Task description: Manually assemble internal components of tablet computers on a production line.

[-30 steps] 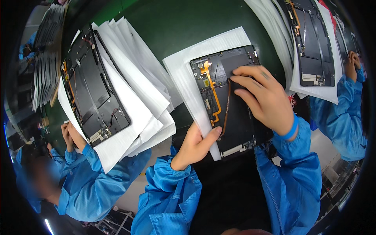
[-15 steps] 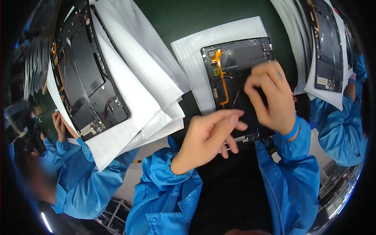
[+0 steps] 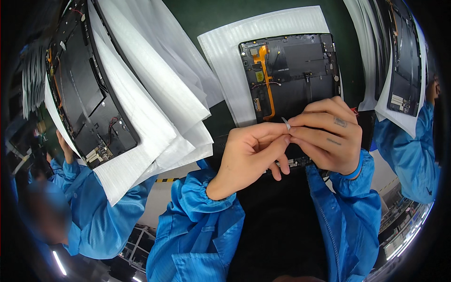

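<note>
Both my hands meet over the lower part of an opened black tablet [image 3: 291, 61], its insides showing. A small pale strip [image 3: 285, 123] stands up from between the touching fingertips. My right hand [image 3: 331, 136] pinches it between thumb and fingers. Thumb and index finger of my left hand [image 3: 253, 157] are closed at the same spot, its other fingers loosely curled. An orange flex cable [image 3: 269, 91] runs down the tablet's left side, with thin wires across it. The tablet lies on a white foam sheet [image 3: 221, 56]; my hands hide its lower middle.
At the left, another opened tablet [image 3: 80, 84] rests on a fanned stack of white foam sheets [image 3: 159, 89]. A similar tablet [image 3: 405, 61] lies on foam at the right. Co-workers in blue sleeves [image 3: 108, 216] sit on both sides. The table [image 3: 211, 19] is dark green.
My right hand has come down and left from above the tablet to meet my left fingertips. The pale strip now shows between them. The whole view has shifted slightly.
</note>
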`<state>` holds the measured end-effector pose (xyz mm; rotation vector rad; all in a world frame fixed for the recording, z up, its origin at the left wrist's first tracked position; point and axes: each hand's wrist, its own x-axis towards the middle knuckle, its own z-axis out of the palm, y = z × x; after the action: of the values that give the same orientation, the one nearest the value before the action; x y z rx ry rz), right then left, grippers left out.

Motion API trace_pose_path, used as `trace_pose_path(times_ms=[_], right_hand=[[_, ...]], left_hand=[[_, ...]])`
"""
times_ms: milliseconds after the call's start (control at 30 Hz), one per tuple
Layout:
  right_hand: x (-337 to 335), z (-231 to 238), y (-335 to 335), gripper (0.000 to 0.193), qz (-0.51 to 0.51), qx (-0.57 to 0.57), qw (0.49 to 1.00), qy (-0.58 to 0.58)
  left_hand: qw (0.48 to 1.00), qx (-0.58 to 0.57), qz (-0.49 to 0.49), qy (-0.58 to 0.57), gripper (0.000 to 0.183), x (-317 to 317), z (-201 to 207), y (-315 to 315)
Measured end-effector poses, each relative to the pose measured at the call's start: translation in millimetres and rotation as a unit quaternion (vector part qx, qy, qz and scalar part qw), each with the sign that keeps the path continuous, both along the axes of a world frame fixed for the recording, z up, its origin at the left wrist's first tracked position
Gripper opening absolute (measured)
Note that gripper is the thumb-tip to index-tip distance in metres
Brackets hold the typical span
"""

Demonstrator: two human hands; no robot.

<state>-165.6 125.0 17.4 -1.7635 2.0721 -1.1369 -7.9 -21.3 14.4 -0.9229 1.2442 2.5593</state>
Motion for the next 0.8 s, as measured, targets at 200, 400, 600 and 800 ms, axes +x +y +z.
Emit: trace_pose_path(times_ms=[200,400,600,800], right_hand=[[-1,-3,-3,0.035,0.022,-0.022,0.997,0.066],[-2,-12,-10,0.026,0.033,-0.035,0.996,0.080],[-8,-6,-8,0.022,-0.083,-0.010,0.996,-0.023],[4,20,54,0.009,-0.183,0.049,0.982,-0.027]], left_hand=[[1.000,-0.015,0.013,-0.002,0.022,3,-6,2],[0.998,-0.058,-0.006,-0.007,0.022,5,-4,1],[0.999,-0.048,0.003,0.004,0.026,8,-8,1],[0.999,-0.034,-0.008,0.010,0.026,9,-11,-2]])
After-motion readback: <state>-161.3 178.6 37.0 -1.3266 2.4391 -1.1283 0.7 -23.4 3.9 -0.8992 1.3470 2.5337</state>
